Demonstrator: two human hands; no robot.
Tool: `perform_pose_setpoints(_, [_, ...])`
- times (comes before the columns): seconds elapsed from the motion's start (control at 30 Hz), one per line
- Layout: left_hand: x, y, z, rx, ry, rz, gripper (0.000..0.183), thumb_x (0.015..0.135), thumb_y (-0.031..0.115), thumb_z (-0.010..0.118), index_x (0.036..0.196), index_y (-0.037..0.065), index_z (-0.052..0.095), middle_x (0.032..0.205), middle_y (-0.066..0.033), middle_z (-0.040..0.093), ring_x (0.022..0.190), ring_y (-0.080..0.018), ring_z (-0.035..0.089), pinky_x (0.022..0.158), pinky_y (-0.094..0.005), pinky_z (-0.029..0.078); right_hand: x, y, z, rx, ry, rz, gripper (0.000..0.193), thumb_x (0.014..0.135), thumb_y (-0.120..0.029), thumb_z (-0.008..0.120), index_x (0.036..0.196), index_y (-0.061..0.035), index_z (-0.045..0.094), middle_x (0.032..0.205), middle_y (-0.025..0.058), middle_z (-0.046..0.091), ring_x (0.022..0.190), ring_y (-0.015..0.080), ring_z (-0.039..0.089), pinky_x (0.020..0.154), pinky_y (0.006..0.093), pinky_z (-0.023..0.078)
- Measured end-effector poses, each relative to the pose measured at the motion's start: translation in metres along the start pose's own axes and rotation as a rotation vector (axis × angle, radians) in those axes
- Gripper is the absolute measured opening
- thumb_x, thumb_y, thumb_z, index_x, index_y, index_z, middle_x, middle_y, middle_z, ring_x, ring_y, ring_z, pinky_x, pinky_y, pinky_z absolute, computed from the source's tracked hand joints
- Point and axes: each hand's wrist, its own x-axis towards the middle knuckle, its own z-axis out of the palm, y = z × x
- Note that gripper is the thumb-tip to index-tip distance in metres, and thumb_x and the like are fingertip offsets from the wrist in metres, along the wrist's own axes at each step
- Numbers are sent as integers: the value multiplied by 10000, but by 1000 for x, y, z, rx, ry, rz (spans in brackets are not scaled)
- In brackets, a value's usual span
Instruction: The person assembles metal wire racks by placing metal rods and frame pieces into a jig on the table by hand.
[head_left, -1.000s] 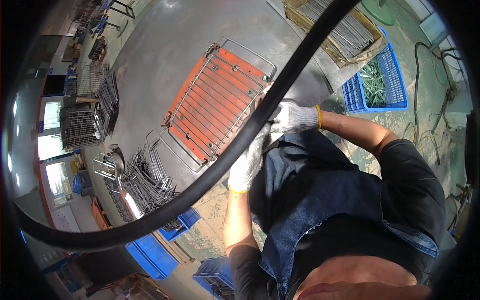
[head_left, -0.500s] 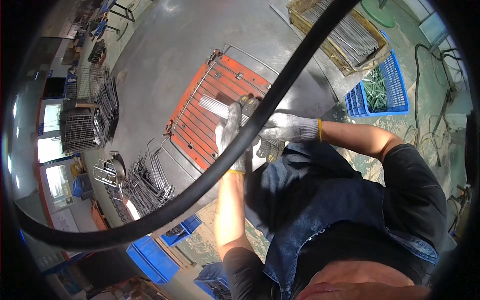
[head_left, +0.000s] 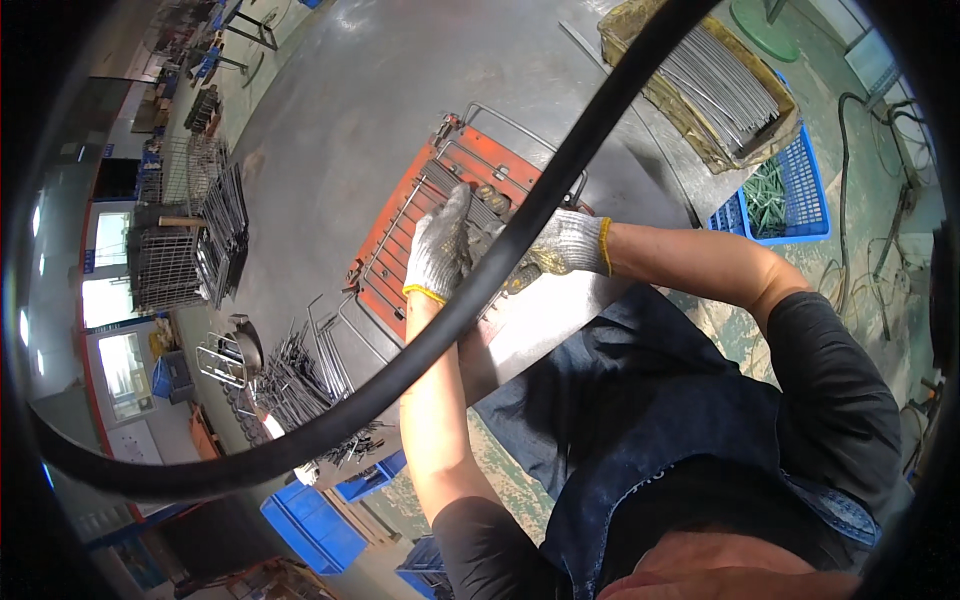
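Both my hands wear pale knitted gloves with yellow cuffs. They meet over an orange fixture plate [head_left: 388, 255] that carries a frame and crosswise rows of thin metal wire. My left hand [head_left: 440, 245] is closed around a bundle of short metal rods [head_left: 438, 182], whose far ends stick out beyond the fingers over the plate. From the right, my right hand [head_left: 570, 243] closes on the near part of the same bundle. A thick black hose [head_left: 590, 130] crosses in front and hides part of the right fingers and of the bundle.
The metal table [head_left: 330, 110] carries a yellowish bin of long rods [head_left: 710, 80] at the far right. Below it stands a blue basket [head_left: 800, 190] with green pieces. Loose bent wires [head_left: 290, 380] are heaped at the left edge; blue bins [head_left: 312, 525] stand lower left.
Both hands have moved farther over the plate with the rod bundle, which now lies lower and more in shadow. The whole view has shifted slightly.
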Motion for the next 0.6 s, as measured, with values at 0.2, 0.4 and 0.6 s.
perform_pose_setpoints(0.2, [19, 12, -15, 648, 107, -24, 511, 896, 458, 611, 972, -44, 663, 850, -87, 680, 719, -164, 623, 601, -320, 479, 22, 11, -11, 265, -117, 100, 281, 949, -192, 553, 1132, 18, 598, 1064, 142, 656, 936, 240, 659, 820, 363, 551])
perform_pose_setpoints(0.4, [13, 27, -1, 1366, 163, 78, 678, 873, 615, 520, 908, -48, 661, 764, -203, 664, 735, -274, 652, 664, -403, 486, 7, 4, -13, 57, -183, -48, 281, 949, -190, 554, 1126, 24, 599, 1070, 154, 651, 940, 265, 659, 833, 362, 548])
perform_pose_setpoints(0.6, [-2, 14, 16, 1587, 476, 739, 535, 883, 558, 518, 1095, 79, 630, 1054, -167, 634, 907, -330, 637, 763, -462, 501, 8, -7, -16, -806, -268, -379, 239, 937, -147, 544, 1124, -10, 602, 1048, 137, 663, 919, 232, 667, 816, 324, 544])
